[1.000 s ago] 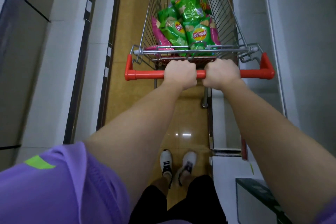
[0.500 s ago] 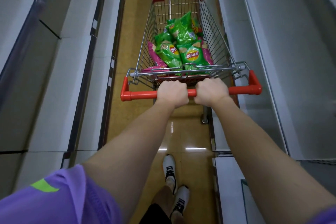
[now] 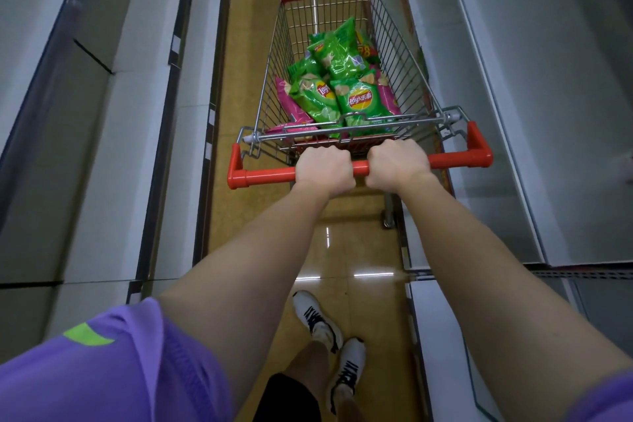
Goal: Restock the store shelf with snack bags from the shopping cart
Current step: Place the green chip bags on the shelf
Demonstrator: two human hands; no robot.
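Note:
A wire shopping cart (image 3: 407, 55) stands in the aisle ahead of me, its red handle (image 3: 263, 176) across the middle of the view. Inside lie several green snack bags (image 3: 358, 101) on top of pink snack bags (image 3: 286, 101). My left hand (image 3: 325, 169) grips the handle just left of its middle. My right hand (image 3: 397, 163) grips it right beside the left one. White shelves (image 3: 513, 79) rise on the right of the cart, and more white shelves (image 3: 144, 79) on the left.
The aisle is a narrow strip of glossy yellow floor (image 3: 239, 44) between the shelf units. The cart's right side runs close to the right shelf base. My feet in white shoes (image 3: 322, 322) are on the floor behind the cart.
The cart has rolled forward along the aisle and its far red-cornered end has come into view. My feet have stepped on. Both hands keep their grip on the handle.

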